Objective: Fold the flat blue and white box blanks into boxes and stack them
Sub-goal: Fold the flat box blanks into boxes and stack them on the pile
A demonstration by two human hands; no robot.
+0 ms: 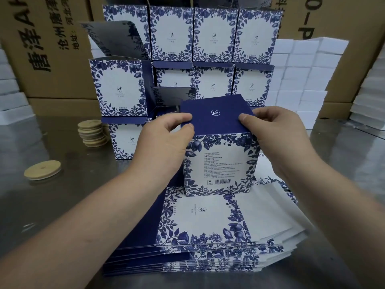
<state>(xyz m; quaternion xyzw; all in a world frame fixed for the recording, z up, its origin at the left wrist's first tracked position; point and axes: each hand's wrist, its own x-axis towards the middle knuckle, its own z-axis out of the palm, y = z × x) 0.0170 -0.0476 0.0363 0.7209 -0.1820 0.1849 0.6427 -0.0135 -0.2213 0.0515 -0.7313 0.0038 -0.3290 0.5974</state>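
Presently 2 hands, left and right, pinch 1 folded box atop near blank stack; 2 wooden lid groups left.

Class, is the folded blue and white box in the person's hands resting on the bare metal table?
No, the folded blue and white box stands on the pile of flat box blanks.

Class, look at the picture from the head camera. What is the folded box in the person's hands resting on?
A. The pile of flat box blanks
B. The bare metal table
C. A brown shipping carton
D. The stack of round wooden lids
A: the folded box, held at its dark blue top by the left hand and right hand, stands on the pile of flat box blanks.
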